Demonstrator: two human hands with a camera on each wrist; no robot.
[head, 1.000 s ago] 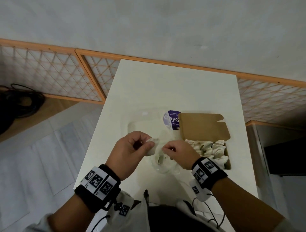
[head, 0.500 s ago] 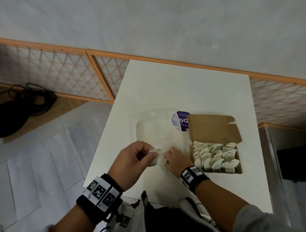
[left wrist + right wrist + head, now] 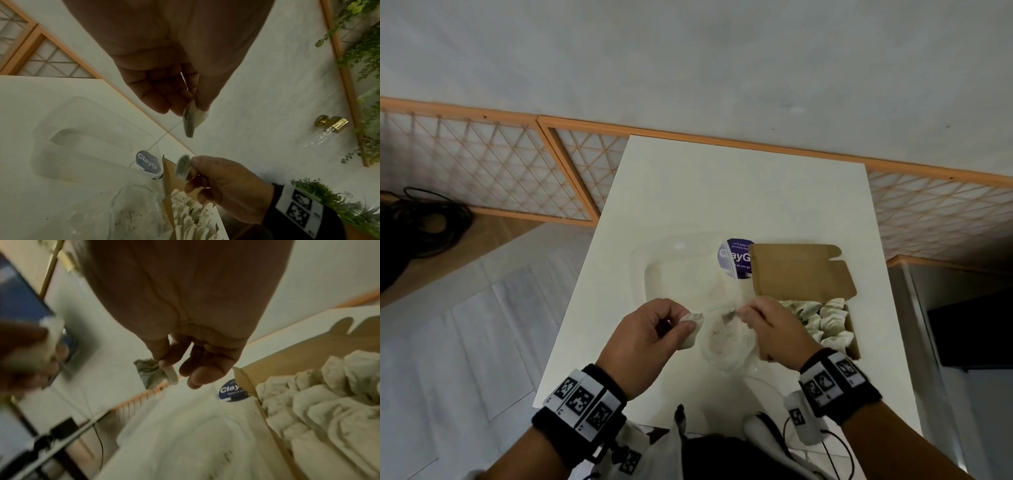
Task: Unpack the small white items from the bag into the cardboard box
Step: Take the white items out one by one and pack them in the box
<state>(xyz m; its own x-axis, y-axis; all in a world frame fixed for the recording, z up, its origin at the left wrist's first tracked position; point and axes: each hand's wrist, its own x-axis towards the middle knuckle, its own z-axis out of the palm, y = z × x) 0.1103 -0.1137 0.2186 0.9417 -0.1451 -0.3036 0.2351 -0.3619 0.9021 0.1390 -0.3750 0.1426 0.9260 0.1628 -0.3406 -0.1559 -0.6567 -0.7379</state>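
My left hand [image 3: 685, 320] pinches a small white sachet [image 3: 692, 329] between thumb and fingers, left of the bag's mouth; the left wrist view shows this sachet [image 3: 193, 118] with a thin thread hanging from it. The clear plastic bag [image 3: 688, 274] lies on the table, its purple label [image 3: 736, 258] beside the box. My right hand [image 3: 743, 310] pinches another small sachet [image 3: 153, 372] above the bag's open mouth, just left of the cardboard box [image 3: 801, 270]. The box stands open with several white sachets [image 3: 828, 322] packed inside.
The white table [image 3: 739, 192] ends close to my body and drops off at the left and right. An orange lattice screen [image 3: 482, 164] runs behind it. Black cables [image 3: 421, 219] lie on the floor at the left. A dark cabinet [image 3: 969, 329] stands at the right.
My right hand has drawn away from the left hand, up and to the right toward the box, with a sachet pinched in it. The left hand keeps hold of its sachet.
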